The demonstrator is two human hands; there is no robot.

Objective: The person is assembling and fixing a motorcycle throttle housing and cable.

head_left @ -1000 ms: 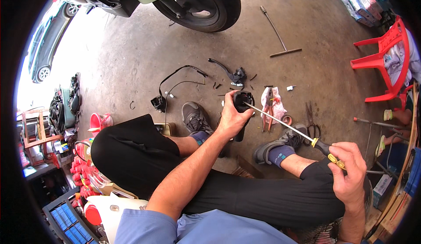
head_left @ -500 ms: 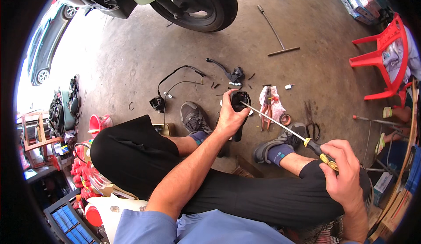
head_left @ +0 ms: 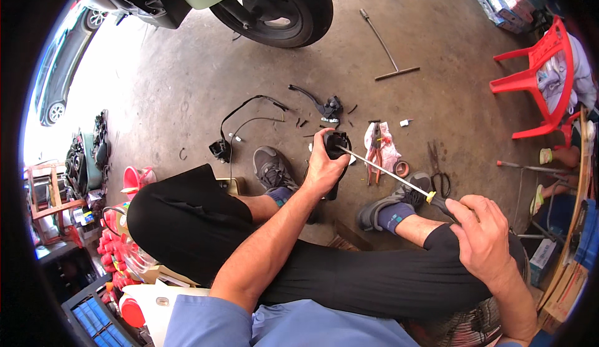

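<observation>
Screwdriver is what we work with: its long steel shaft runs from our right hand, low on the right, up to a black part that our left hand holds above the floor between our shoes. The right grip is pressed together around the black and yellow handle; the left grip is wrapped round the part, thumb on top. We judge the shaft stiff and light, but thin enough to slip off its seat (the tip is hidden against the part), so hold belongs on the handle, not the bare steel. The part looks hard plastic, light, best clasped round its body. Pliers on a rag, scissors and a lever lie near on the floor.
</observation>
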